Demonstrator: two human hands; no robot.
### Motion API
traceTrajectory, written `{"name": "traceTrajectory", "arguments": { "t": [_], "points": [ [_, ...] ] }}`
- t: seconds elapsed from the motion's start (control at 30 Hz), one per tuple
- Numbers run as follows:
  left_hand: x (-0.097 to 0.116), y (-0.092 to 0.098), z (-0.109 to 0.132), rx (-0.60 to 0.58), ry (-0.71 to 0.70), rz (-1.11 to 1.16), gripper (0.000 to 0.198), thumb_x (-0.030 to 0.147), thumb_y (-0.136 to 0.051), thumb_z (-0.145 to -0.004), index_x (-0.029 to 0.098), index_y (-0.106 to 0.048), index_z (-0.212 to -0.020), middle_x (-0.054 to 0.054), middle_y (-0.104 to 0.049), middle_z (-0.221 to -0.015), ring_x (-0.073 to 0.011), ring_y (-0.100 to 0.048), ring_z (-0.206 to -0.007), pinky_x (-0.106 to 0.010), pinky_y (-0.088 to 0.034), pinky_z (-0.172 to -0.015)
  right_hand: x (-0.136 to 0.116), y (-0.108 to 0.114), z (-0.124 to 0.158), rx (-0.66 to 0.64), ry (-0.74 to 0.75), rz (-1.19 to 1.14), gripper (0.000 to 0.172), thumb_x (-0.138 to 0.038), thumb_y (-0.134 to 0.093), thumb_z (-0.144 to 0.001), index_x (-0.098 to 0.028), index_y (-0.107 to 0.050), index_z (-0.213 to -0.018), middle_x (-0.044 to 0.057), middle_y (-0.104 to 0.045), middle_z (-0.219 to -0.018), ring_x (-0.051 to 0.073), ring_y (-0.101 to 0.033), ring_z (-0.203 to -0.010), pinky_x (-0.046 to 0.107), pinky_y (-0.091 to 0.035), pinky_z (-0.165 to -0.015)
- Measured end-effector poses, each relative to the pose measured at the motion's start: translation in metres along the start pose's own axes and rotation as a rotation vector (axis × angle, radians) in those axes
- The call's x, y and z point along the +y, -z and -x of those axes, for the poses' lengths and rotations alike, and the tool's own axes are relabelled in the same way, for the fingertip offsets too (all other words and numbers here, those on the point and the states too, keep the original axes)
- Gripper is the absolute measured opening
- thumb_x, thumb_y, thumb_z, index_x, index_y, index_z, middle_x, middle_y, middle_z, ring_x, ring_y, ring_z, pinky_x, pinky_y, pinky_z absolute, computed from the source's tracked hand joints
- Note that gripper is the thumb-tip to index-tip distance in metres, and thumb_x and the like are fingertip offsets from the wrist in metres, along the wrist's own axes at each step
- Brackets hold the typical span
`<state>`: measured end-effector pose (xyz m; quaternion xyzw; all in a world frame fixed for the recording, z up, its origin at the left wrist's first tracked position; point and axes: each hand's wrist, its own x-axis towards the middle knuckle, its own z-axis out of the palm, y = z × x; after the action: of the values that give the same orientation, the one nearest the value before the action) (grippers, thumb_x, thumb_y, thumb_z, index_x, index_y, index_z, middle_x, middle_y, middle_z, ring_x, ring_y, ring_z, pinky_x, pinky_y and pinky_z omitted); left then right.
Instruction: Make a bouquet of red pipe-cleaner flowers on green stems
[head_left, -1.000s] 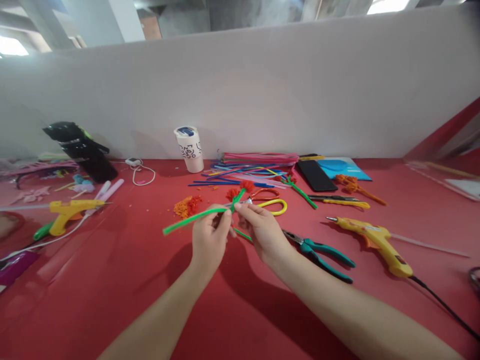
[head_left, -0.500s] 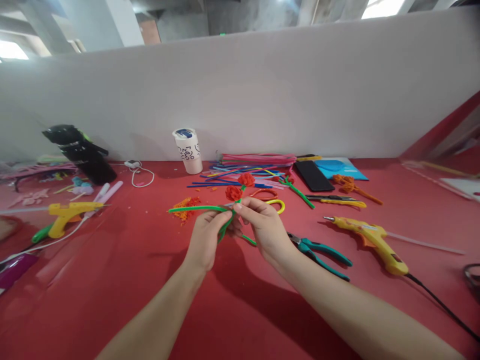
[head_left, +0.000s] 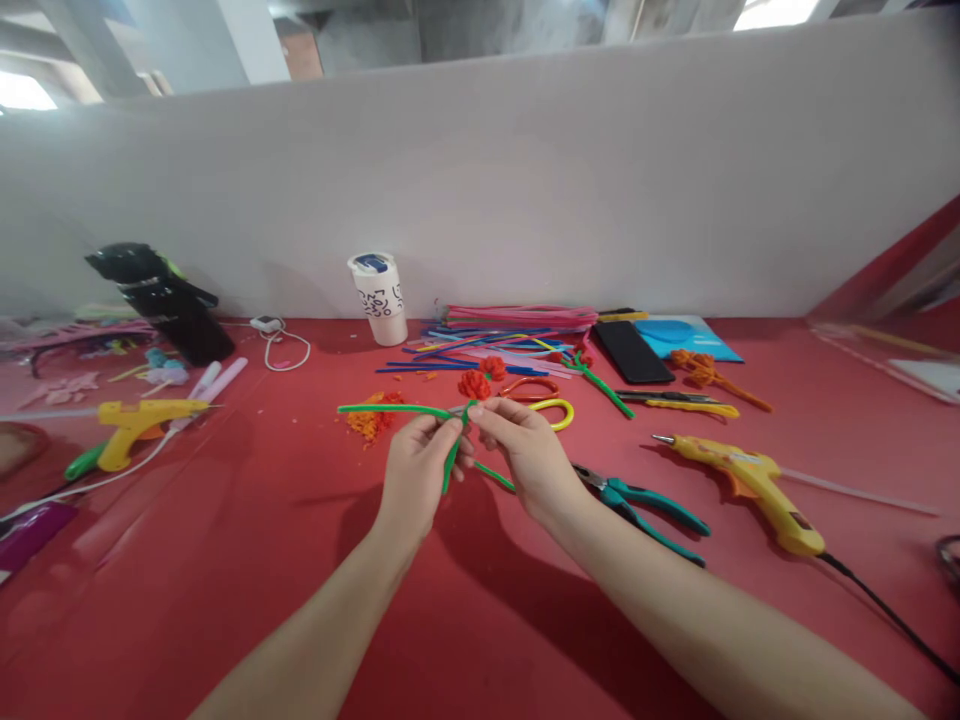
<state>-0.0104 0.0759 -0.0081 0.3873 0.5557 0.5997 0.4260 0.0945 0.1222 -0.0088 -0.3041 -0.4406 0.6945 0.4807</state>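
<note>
Between my two hands is a pipe-cleaner flower with fuzzy red-orange blooms (head_left: 474,384) and green stems. My left hand (head_left: 418,455) pinches the green pipe cleaner (head_left: 394,408), whose free end sticks out to the left while another length hangs below the fingers. Thumb and fingertips of my right hand (head_left: 525,445) are closed on the stem just under the blooms; the exact grip is partly hidden. Behind the right fingers lie scissors with an orange-red loop and a yellow loop (head_left: 555,412). Orange and red fuzz clippings (head_left: 370,418) are scattered beyond my left hand.
Teal-handled pliers (head_left: 652,505) and a yellow glue gun (head_left: 750,480) lie on the right; another yellow glue gun (head_left: 142,428) is at left. Pipe cleaners (head_left: 517,320), a white tumbler (head_left: 381,300), a black bottle (head_left: 169,305) and a phone (head_left: 634,352) are by the partition (head_left: 480,190).
The red blooms have tipped lower and away from me, closer to the tabletop. Both hands keep their pinch in nearly the same place, and the view has shifted slightly.
</note>
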Motion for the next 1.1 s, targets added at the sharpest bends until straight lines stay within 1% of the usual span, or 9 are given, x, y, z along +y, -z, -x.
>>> {"name": "traceTrajectory", "arguments": {
  "t": [0.17, 0.27, 0.4, 0.53, 0.63, 0.7, 0.87, 0.97, 1.1],
  "points": [
    [-0.006, 0.003, 0.002, 0.088, -0.458, -0.585, 0.019, 0.025, -0.048, -0.08, 0.018, -0.059, -0.066, -0.003, -0.061, -0.063, -0.0141, -0.057, -0.06, -0.026, -0.044, -0.063, 0.003, -0.006, 0.004, 0.076, 0.046, 0.03, 0.015, -0.026, -0.071, -0.061, -0.017, -0.06, -0.057, -0.006, -0.051, -0.053, 0.006, -0.041, -0.049, 0.021, -0.035, -0.052],
    [-0.004, 0.002, 0.005, 0.081, -0.557, -0.576, 0.015, 0.022, -0.05, -0.077, 0.018, -0.061, -0.069, -0.004, -0.063, -0.071, -0.0157, -0.059, -0.07, -0.028, -0.044, -0.071, 0.003, -0.009, 0.008, 0.11, 0.11, -0.024, 0.015, -0.024, -0.073, -0.059, -0.017, -0.059, -0.056, -0.006, -0.05, -0.053, 0.006, -0.042, -0.049, 0.021, -0.037, -0.052],
    [0.001, 0.0, 0.005, -0.007, -0.146, -0.089, 0.016, 0.026, -0.052, -0.075, 0.016, -0.056, -0.062, 0.001, -0.056, -0.052, -0.0109, -0.052, -0.044, -0.023, -0.042, -0.048, 0.002, -0.009, 0.011, -0.056, 0.102, -0.089, 0.018, -0.025, -0.067, -0.069, -0.018, -0.056, -0.056, -0.005, -0.052, -0.049, 0.009, -0.046, -0.042, 0.024, -0.04, -0.045],
    [0.009, 0.002, 0.001, -0.149, 0.229, 0.361, 0.013, 0.023, -0.052, -0.072, 0.014, -0.057, -0.065, 0.002, -0.054, -0.051, -0.0067, -0.047, -0.038, -0.017, -0.037, -0.039, 0.001, -0.003, 0.008, -0.194, 0.055, -0.123, 0.013, -0.025, -0.064, -0.073, -0.018, -0.06, -0.063, -0.004, -0.056, -0.048, 0.011, -0.051, -0.039, 0.025, -0.042, -0.043],
    [0.014, 0.002, 0.001, -0.271, 0.405, 0.529, 0.011, 0.018, -0.051, -0.071, 0.012, -0.054, -0.062, 0.004, -0.049, -0.048, -0.0017, -0.039, -0.035, -0.013, -0.03, -0.035, 0.0, 0.0, 0.005, -0.182, 0.025, -0.144, 0.011, -0.022, -0.067, -0.069, -0.017, -0.062, -0.061, -0.003, -0.059, -0.051, 0.01, -0.054, -0.046, 0.024, -0.045, -0.051],
    [0.016, 0.001, 0.002, -0.301, 0.418, 0.57, 0.011, 0.017, -0.05, -0.071, 0.012, -0.053, -0.061, 0.005, -0.046, -0.047, -0.0001, -0.034, -0.033, -0.011, -0.026, -0.034, -0.001, 0.0, 0.003, -0.174, 0.004, -0.166, 0.011, -0.021, -0.069, -0.067, -0.017, -0.062, -0.059, -0.002, -0.061, -0.054, 0.01, -0.055, -0.05, 0.023, -0.045, -0.055],
    [0.009, -0.002, 0.005, -0.058, 0.104, 0.21, 0.017, 0.029, -0.056, -0.075, 0.015, -0.054, -0.065, 0.003, -0.053, -0.052, -0.0053, -0.044, -0.038, -0.016, -0.031, -0.035, 0.001, -0.006, 0.006, -0.171, -0.103, -0.197, 0.023, -0.033, -0.065, -0.071, -0.018, -0.056, -0.056, -0.004, -0.054, -0.048, 0.012, -0.051, -0.044, 0.026, -0.042, -0.049],
    [0.002, 0.002, 0.003, 0.094, -0.187, -0.175, 0.021, 0.033, -0.054, -0.078, 0.018, -0.055, -0.064, 0.002, -0.054, -0.052, -0.0102, -0.05, -0.044, -0.021, -0.04, -0.046, 0.003, -0.008, 0.009, -0.031, -0.176, -0.181, 0.023, -0.034, -0.068, -0.068, -0.017, -0.056, -0.056, -0.005, -0.05, -0.051, 0.009, -0.045, -0.048, 0.024, -0.038, -0.053],
    [-0.007, 0.01, 0.0, 0.106, -0.555, -0.596, 0.017, 0.026, -0.049, -0.082, 0.021, -0.062, -0.073, -0.003, -0.061, -0.067, -0.0157, -0.058, -0.069, -0.024, -0.042, -0.068, 0.004, -0.01, 0.012, 0.077, -0.15, -0.151, 0.021, -0.03, -0.072, -0.061, -0.017, -0.056, -0.057, -0.007, -0.045, -0.052, 0.007, -0.038, -0.051, 0.023, -0.033, -0.056]
  ]
}}
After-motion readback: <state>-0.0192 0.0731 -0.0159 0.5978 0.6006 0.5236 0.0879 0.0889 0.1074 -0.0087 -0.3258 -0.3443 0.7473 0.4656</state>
